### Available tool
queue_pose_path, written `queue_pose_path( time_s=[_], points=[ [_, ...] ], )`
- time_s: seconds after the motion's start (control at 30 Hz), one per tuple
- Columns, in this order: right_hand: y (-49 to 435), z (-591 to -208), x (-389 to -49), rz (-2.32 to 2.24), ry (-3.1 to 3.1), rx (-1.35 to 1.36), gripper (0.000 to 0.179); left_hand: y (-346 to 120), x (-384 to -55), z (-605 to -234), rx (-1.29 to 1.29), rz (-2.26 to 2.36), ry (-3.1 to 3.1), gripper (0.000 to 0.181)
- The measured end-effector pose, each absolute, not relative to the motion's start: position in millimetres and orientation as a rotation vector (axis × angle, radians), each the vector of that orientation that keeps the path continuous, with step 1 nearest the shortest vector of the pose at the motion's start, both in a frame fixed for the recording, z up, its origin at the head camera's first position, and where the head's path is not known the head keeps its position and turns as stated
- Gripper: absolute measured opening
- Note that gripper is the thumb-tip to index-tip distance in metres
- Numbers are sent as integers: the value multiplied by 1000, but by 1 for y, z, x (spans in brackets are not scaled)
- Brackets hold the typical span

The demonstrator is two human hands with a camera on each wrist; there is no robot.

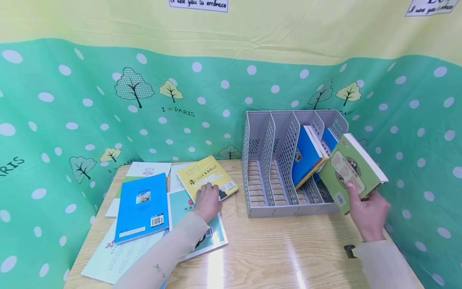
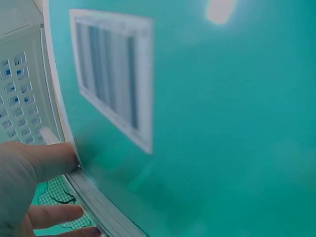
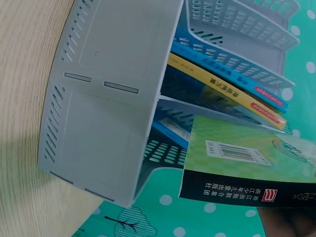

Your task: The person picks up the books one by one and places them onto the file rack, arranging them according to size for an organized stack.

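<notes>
My right hand grips a thick green book, thumb across its cover and fingers behind. The book is tilted at the rightmost slot of a grey file rack; its lower corner is at that slot's opening in the right wrist view. My left hand holds the near edge of a yellow book, which lies partly over a teal book. Close up in the left wrist view, the thumb is at the book edges, beside the teal cover with its barcode.
Blue and yellow-edged books lean in the rack's third slot, and another blue book stands in the rightmost one. A blue book and several white ones overlap at the table's left. A polka-dot curtain hangs behind.
</notes>
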State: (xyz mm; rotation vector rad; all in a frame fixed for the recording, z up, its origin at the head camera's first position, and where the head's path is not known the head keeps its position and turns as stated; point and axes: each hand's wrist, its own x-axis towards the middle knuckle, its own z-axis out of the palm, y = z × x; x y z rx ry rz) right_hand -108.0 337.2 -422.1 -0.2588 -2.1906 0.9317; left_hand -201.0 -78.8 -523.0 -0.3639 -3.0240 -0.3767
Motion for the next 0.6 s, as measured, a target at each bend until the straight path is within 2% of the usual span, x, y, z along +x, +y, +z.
queue_pose_path(
  time_s=[0.6],
  points=[
    [342,-430,-162,1279,-2265,-591,49,-75,-202,-519,-355,-396,-3055,44]
  ],
)
